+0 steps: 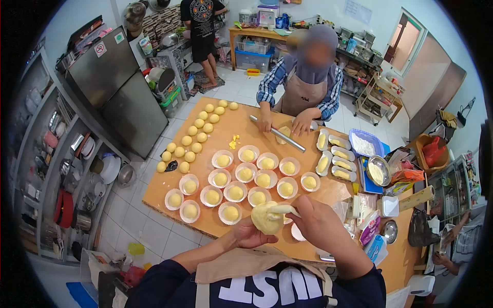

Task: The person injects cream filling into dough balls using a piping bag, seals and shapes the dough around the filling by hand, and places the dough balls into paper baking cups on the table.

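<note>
My left hand (250,235) is closed around the underside of a piece of yellow dough (266,219), raised above the near edge of the table. With bent fingers, my right hand (314,218) grips the end of a pale narrow strip (283,209) that lies across the dough's top. Whether this strip is stretched dough or a thin tool, I cannot tell. Just beyond my hands stand several white paper cups, each with a dough ball; one such cup (230,213) is nearest my left hand. Another paper cup (298,232) is partly hidden beneath my right hand.
Across the wooden table (169,205), a co-worker holds a metal rolling pin (277,134) over flat dough. Loose dough balls (192,131) line the left side. Filled oblong trays (341,164), a metal bowl (379,171) and packets crowd the right. Another person stands at the back.
</note>
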Available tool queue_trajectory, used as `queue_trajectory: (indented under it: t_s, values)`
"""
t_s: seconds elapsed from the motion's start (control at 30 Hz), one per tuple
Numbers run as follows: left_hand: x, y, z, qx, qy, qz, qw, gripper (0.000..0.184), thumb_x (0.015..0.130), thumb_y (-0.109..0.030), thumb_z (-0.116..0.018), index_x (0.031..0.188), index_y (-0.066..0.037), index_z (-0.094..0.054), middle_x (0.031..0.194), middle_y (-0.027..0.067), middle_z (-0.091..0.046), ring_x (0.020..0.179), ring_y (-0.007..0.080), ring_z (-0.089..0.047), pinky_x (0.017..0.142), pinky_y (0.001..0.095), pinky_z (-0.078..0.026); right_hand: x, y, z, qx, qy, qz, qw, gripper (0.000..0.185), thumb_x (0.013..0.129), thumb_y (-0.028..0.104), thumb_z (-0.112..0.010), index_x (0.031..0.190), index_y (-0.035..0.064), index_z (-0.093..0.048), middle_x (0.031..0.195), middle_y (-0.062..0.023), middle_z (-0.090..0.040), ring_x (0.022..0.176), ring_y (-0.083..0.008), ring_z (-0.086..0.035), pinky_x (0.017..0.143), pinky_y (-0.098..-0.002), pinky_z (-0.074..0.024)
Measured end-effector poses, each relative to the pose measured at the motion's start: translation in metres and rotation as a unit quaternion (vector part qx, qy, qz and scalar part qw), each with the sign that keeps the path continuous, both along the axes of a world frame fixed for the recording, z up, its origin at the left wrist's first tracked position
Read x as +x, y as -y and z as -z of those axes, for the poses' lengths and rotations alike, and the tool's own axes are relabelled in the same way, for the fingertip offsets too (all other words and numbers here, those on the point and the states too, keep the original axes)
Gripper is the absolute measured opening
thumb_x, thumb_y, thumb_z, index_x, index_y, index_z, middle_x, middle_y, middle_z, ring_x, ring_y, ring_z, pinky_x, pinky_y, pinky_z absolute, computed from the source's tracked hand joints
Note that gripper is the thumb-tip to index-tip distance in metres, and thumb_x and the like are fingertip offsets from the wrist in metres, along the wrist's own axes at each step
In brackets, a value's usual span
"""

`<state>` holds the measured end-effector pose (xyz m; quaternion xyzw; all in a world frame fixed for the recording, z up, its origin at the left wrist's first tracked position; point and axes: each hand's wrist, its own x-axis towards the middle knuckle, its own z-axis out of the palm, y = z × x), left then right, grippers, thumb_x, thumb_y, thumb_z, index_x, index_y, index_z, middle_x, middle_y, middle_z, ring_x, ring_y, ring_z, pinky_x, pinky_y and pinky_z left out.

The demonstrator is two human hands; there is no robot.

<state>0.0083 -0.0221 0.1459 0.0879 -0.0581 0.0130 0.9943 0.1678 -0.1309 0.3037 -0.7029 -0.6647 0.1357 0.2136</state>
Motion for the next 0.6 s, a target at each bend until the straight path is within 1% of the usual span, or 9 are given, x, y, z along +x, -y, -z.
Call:
queue_trajectory:
  t_s: [0.07,0.13,0.17,0.23,0.27,0.37,0.4,0.53,0.6]
  values:
    - [-0.001,0.001,0.001,-0.014,0.001,0.009,1.000,0.037,0.091,-0.034,-0.051,0.124,-0.015,-0.049,0.115,0.0028,-0.057,0.100,0.0177,-0.054,0.080,0.0422,-0.042,0.000,0.000,-0.004,-0.012,-0.019,0.013,1.000,0.021,0.083,0.011,-0.064,0.092,0.0038,-0.046,0.080,-0.0174,-0.060,0.071,-0.0362,-0.060,0.061,-0.0414,-0.0481]
    - [0.001,0.002,0.006,-0.031,0.020,0.022,0.999,0.037,0.091,-0.034,-0.051,0.122,-0.015,-0.049,0.115,0.0026,-0.057,0.099,0.0171,-0.054,0.080,0.0413,-0.042,0.005,0.003,-0.004,-0.021,-0.077,0.024,0.996,0.023,0.085,0.010,-0.058,0.103,0.0029,-0.044,0.080,-0.0191,-0.060,0.073,-0.0354,-0.060,0.061,-0.0414,-0.0473]
    - [0.000,0.002,0.007,-0.018,0.014,0.015,1.000,0.037,0.091,-0.035,-0.051,0.122,-0.015,-0.050,0.114,0.0024,-0.057,0.099,0.0171,-0.054,0.079,0.0411,-0.041,0.007,0.004,-0.004,-0.026,-0.107,0.029,0.994,0.025,0.087,0.009,-0.055,0.108,0.0025,-0.043,0.080,-0.0199,-0.060,0.074,-0.0351,-0.061,0.061,-0.0414,-0.0469]
    - [-0.002,0.003,0.005,0.008,0.002,-0.001,1.000,0.036,0.090,-0.035,-0.052,0.121,-0.015,-0.050,0.113,0.0019,-0.057,0.098,0.0170,-0.055,0.079,0.0406,-0.041,0.010,0.001,-0.004,0.029,-0.242,0.038,0.969,0.031,0.083,0.009,-0.062,0.109,0.0031,-0.047,0.082,-0.0161,-0.062,0.072,-0.0296,-0.062,0.061,-0.0386,-0.0476]
    - [-0.003,0.003,0.002,0.003,-0.002,-0.001,1.000,0.036,0.090,-0.034,-0.052,0.120,-0.015,-0.050,0.112,0.0017,-0.057,0.097,0.0169,-0.055,0.079,0.0405,-0.041,0.012,0.000,-0.003,0.056,-0.308,0.043,0.949,0.033,0.081,0.009,-0.065,0.109,0.0034,-0.049,0.083,-0.0142,-0.062,0.071,-0.0268,-0.063,0.060,-0.0371,-0.0480]
    - [-0.003,0.003,-0.004,-0.013,-0.001,0.000,1.000,0.034,0.090,-0.033,-0.053,0.119,-0.015,-0.051,0.109,0.0007,-0.058,0.093,0.0160,-0.056,0.078,0.0394,-0.041,0.020,0.000,0.011,0.136,-0.242,0.024,0.960,0.039,0.073,0.010,-0.077,0.106,0.0034,-0.057,0.089,-0.0030,-0.063,0.083,-0.0102,-0.057,0.068,-0.0250,-0.0459]
    - [-0.003,0.004,-0.002,-0.021,0.007,-0.001,1.000,0.033,0.090,-0.033,-0.052,0.118,-0.016,-0.051,0.109,0.0001,-0.059,0.092,0.0152,-0.056,0.077,0.0384,-0.041,0.015,0.002,0.007,0.085,-0.325,0.078,0.939,0.035,0.067,0.011,-0.082,0.094,0.0042,-0.060,0.084,-0.0024,-0.061,0.078,-0.0092,-0.056,0.069,-0.0243,-0.0457]
    - [-0.004,0.006,-0.004,-0.070,0.015,0.009,0.997,0.030,0.091,-0.034,-0.052,0.116,-0.017,-0.053,0.108,-0.0023,-0.060,0.088,0.0116,-0.056,0.072,0.0341,-0.041,0.015,0.003,0.040,0.109,-0.354,0.124,0.920,0.032,0.067,0.011,-0.081,0.086,0.0055,-0.057,0.078,0.0000,-0.058,0.072,-0.0084,-0.054,0.064,-0.0249,-0.0449]
    - [-0.006,0.005,-0.004,-0.053,-0.012,0.005,0.998,0.029,0.090,-0.034,-0.053,0.115,-0.018,-0.054,0.108,-0.0037,-0.061,0.086,0.0095,-0.056,0.070,0.0318,-0.039,0.015,0.003,0.046,0.115,-0.368,0.145,0.911,0.029,0.068,0.011,-0.080,0.082,0.0061,-0.055,0.076,0.0006,-0.058,0.071,-0.0089,-0.054,0.061,-0.0262,-0.0445]
